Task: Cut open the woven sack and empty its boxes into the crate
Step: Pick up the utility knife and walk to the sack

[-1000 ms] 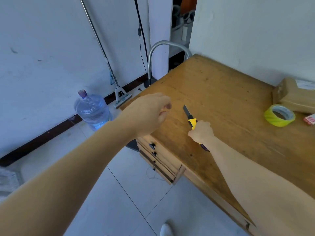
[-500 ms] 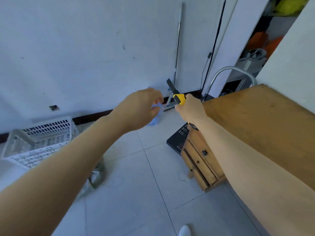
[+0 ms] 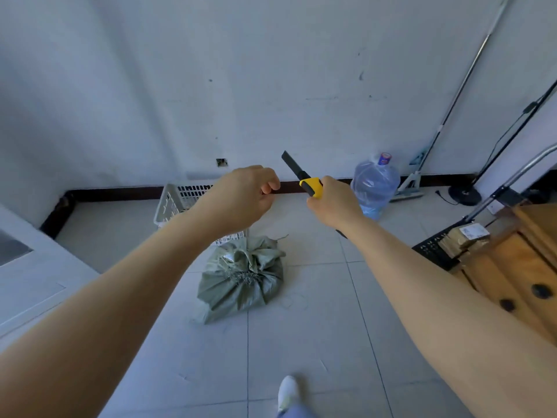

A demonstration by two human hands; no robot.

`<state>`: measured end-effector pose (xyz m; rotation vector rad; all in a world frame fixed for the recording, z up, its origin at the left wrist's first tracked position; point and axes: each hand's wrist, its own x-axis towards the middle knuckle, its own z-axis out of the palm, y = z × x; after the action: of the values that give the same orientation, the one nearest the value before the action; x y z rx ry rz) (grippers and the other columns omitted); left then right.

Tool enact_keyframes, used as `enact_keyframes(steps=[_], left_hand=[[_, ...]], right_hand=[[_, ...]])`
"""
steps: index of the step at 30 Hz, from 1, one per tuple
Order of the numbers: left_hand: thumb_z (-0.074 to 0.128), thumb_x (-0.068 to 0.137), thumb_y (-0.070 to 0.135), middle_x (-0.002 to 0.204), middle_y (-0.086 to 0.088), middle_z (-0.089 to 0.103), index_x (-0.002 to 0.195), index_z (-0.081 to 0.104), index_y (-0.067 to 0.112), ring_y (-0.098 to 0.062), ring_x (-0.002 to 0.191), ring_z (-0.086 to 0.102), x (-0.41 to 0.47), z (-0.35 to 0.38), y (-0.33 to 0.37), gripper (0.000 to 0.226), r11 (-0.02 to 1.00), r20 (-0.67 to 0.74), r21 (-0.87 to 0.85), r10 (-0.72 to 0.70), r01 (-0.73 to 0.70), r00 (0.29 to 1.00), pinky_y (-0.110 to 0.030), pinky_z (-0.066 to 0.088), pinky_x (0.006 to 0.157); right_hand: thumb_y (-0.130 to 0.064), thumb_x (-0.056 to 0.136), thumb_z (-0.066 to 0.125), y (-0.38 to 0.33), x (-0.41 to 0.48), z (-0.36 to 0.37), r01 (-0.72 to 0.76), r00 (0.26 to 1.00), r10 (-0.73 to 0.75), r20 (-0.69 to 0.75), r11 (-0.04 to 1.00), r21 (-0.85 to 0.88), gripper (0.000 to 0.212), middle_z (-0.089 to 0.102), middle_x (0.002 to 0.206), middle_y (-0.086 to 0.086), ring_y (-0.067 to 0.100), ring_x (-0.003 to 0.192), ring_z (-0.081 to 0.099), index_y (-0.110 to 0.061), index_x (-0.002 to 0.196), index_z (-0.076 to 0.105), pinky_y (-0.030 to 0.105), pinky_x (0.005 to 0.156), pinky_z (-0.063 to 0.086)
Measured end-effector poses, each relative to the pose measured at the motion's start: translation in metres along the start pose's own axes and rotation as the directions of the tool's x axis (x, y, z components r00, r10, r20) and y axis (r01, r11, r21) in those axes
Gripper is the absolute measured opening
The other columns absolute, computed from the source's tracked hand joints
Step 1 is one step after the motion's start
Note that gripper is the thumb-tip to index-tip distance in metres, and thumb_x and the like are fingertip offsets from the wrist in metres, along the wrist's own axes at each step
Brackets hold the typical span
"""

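Note:
A grey-green woven sack (image 3: pixel 241 282), tied shut at its top, sits on the tiled floor in the middle of the view. Right behind it stands a white slatted plastic crate (image 3: pixel 177 200), partly hidden by my left arm. My right hand (image 3: pixel 333 202) grips a yellow-and-black utility knife (image 3: pixel 301 175) with its blade pointing up and to the left. My left hand (image 3: pixel 241 200) hovers beside it with curled fingers, holding nothing. Both hands are well above the sack.
A blue water bottle (image 3: pixel 375 187) stands by the wall at the right, with a mop (image 3: pixel 422 173) and a black lamp base (image 3: pixel 464 196) beyond. A wooden desk with drawers (image 3: pixel 524 267) fills the right edge. My shoe (image 3: pixel 287 392) is at the bottom.
My view has swung left from the desk to the floor, bringing the sack and crate into sight. The knife has left the desk top and is now carried in my right hand.

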<state>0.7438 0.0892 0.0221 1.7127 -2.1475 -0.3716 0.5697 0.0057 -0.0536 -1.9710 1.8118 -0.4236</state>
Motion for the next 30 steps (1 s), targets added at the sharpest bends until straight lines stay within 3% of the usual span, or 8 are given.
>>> enact_keyframes(steps=[3,8,12,20,23,30], left_hand=[[0.051,0.092,0.014,0.102,0.003,0.062,0.109,0.062,0.016,-0.015,0.092,0.059,0.018,0.001,-0.047,0.021,0.999,0.004,0.019,-0.031,0.031,1.000,-0.009,0.038,0.066],[0.053,0.091,0.014,0.101,-0.001,0.064,0.109,0.063,0.014,-0.017,0.091,0.060,0.043,-0.005,-0.132,0.020,0.996,0.034,0.009,-0.090,0.089,0.995,-0.032,0.050,0.086],[0.051,0.092,0.015,0.102,-0.001,0.064,0.110,0.062,0.013,-0.018,0.093,0.061,0.068,-0.008,-0.198,0.021,0.997,0.096,0.006,-0.079,0.079,0.992,-0.033,0.050,0.087],[0.049,0.092,0.014,0.104,-0.003,0.063,0.108,0.062,0.012,-0.018,0.092,0.060,0.131,0.000,-0.304,0.021,0.993,0.309,-0.042,0.116,-0.108,0.944,-0.032,0.050,0.086],[0.049,0.093,0.014,0.106,-0.005,0.065,0.110,0.061,0.012,-0.018,0.092,0.060,0.148,0.018,-0.333,0.021,0.989,0.404,-0.055,0.149,-0.139,0.903,-0.034,0.051,0.088],[0.049,0.092,0.012,0.105,-0.003,0.065,0.115,0.059,0.014,-0.019,0.094,0.062,0.177,0.099,-0.383,0.025,0.986,0.477,-0.143,0.144,-0.086,0.867,-0.034,0.051,0.089]], right_hand=[[-0.022,0.089,0.055,-0.023,0.037,0.030,0.005,0.999,-0.005,0.036,1.000,0.003,0.026,0.053,0.088,0.009,0.028,0.076,0.050,-0.001,0.105,0.053,0.031,0.062,0.036],[-0.018,0.088,0.056,-0.069,0.093,0.082,0.005,0.996,-0.007,0.086,1.000,0.017,0.025,0.062,0.102,0.018,0.031,0.080,0.051,-0.001,0.106,0.053,0.031,0.064,0.035],[-0.017,0.088,0.056,-0.100,0.122,0.114,-0.035,0.996,0.035,0.081,0.999,-0.010,0.026,0.062,0.108,0.019,0.035,0.097,0.058,0.001,0.106,0.053,0.031,0.065,0.034],[-0.014,0.086,0.057,-0.142,0.160,0.172,-0.241,0.970,0.243,-0.026,0.968,0.072,0.011,0.052,0.079,0.011,0.030,0.072,0.049,-0.006,0.091,0.052,0.029,0.052,0.030],[-0.014,0.089,0.056,-0.144,0.169,0.199,-0.300,0.950,0.308,-0.058,0.947,0.117,0.010,0.046,0.069,0.002,0.020,0.060,0.044,-0.009,0.093,0.048,0.027,0.046,0.027],[-0.019,0.090,0.057,-0.113,0.191,0.280,-0.403,0.909,0.413,-0.047,0.903,0.146,0.016,0.050,0.082,0.008,0.024,0.068,0.045,-0.008,0.099,0.049,0.027,0.047,0.026]])
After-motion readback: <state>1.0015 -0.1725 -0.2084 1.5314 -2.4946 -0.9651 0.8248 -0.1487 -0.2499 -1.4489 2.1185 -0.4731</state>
